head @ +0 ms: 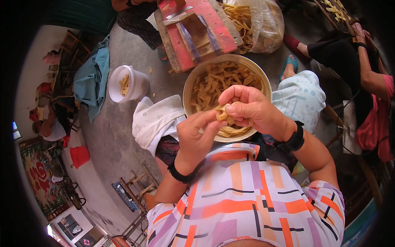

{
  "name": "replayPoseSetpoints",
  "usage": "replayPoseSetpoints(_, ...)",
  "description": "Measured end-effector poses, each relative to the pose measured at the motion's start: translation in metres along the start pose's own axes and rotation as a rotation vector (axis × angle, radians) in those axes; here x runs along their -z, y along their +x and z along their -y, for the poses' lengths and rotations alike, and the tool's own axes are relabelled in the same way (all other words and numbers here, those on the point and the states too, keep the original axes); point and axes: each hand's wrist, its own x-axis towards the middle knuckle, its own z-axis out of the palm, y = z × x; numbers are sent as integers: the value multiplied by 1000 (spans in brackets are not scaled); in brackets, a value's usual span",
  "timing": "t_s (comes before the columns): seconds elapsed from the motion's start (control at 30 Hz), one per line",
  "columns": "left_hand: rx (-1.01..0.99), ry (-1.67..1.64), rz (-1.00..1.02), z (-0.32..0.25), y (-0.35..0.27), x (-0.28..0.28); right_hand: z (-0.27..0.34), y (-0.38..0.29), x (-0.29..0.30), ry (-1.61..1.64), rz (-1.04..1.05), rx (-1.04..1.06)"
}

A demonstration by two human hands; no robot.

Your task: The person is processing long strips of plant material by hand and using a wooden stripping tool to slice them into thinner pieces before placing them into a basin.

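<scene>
Both hands meet over a large round metal basin point(189, 92) resting at my lap. Between the fingertips of my left hand point(200, 132) and my right hand point(256, 111) is a folded, pale yellow strip point(221, 116), perhaps a dried plant or food strip; the material cannot be told for sure. Thumb and fingers of each hand pinch it. Many brownish-yellow strips and knotted pieces point(216, 80) fill the basin behind the hands. Longer pale strips point(230, 132) lie at its near side, partly hidden under my right hand.
A red wooden board point(216, 18) with a wooden frame stands beyond the basin, beside a clear plastic bag point(268, 27) of strips. A white bucket point(139, 83) with some pieces is at the left. Other people sit at the top left, right and far left. Cloths point(297, 95) cover my knees.
</scene>
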Motion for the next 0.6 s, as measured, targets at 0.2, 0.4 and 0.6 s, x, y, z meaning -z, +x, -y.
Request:
replayPoseSetpoints(0.2, 579, -586, 220, 1, 12, 25, -2, 2, 1, -677, 18, 259)
replayPoseSetpoints(0.4, 525, -786, -24, 11, 15, 35, 29, -21, 14, -662, -82, 184)
replayPoseSetpoints(0.6, 424, -352, 27, 27, 22, 41, 12, -5, 34, -1548, -87, 721)
